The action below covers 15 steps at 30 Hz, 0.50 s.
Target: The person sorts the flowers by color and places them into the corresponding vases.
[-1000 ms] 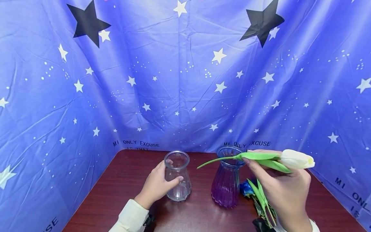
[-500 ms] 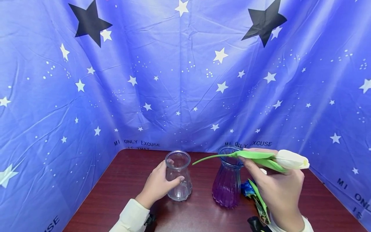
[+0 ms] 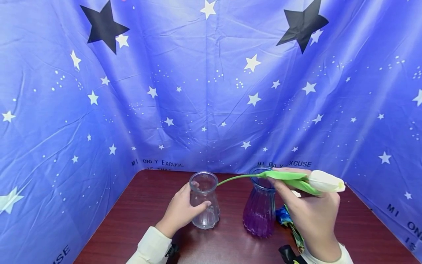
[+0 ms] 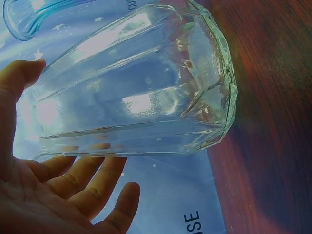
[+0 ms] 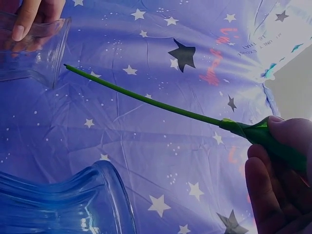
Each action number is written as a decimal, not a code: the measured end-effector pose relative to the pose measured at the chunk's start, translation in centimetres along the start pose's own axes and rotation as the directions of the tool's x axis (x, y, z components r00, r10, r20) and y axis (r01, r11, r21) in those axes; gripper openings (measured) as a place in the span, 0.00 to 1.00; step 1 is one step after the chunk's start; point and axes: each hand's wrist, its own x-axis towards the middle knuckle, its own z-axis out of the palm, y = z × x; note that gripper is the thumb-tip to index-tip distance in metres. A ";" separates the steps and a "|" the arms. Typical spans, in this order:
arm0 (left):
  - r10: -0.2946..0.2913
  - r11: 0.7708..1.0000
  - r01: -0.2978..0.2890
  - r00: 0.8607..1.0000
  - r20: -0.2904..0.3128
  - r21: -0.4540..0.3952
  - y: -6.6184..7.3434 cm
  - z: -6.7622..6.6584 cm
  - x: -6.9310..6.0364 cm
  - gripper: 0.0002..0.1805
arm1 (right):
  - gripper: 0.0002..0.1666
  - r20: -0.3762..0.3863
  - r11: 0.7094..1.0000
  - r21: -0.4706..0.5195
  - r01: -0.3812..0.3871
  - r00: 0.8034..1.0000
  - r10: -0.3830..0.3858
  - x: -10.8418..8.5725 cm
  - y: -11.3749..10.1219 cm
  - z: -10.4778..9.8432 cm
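Observation:
A clear glass vase point(image 3: 207, 218) stands upright on the table, and my left hand point(image 3: 179, 211) grips its side with the thumb in front. In the left wrist view, the thumb and fingers lie on opposite sides of the vase point(image 4: 122, 92). My right hand point(image 3: 314, 216) pinches a white tulip point(image 3: 326, 181) near its leaves, bloom to the right. Its green stem point(image 5: 146, 101) points left, the tip close beside the clear vase's rim. Below the tulip stands a second vase, blue at the rim and purple lower down point(image 3: 258, 218).
A blue flower point(image 3: 282, 215) lies on the table right of the purple vase, partly hidden by my right hand. Near the front edge is a black object point(image 3: 287, 253). A blue star-printed cloth point(image 3: 204, 91) surrounds the dark red table point(image 3: 132, 212).
My right hand has moved left with the tulip, bringing the stem tip up to the clear vase's rim. The left hand keeps its hold on the clear vase.

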 end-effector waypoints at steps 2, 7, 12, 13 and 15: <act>0.001 1.000 -0.001 1.000 0.001 -0.001 0.0 0.0 0.0 0.38 | 0.21 0.004 0.999 0.053 -0.010 1.000 0.009 0.0 0.1 0.1; 0.009 1.000 -0.009 1.000 -0.004 0.002 0.0 0.1 0.0 0.38 | 0.22 0.027 0.993 0.117 -0.034 0.999 0.031 0.0 0.2 0.5; 0.010 1.000 -0.010 1.000 -0.008 0.008 0.0 0.1 0.1 0.37 | 0.21 0.064 0.997 0.075 -0.034 0.997 0.029 -0.1 0.2 1.0; 0.010 1.000 -0.010 1.000 -0.010 0.012 0.0 0.1 0.1 0.37 | 0.21 0.072 0.996 0.086 -0.037 0.997 0.031 -0.1 0.3 1.1; 0.008 1.000 -0.007 1.000 -0.012 0.016 -0.1 0.1 0.0 0.37 | 0.20 0.086 0.995 0.099 -0.032 0.996 0.024 -0.2 0.4 1.3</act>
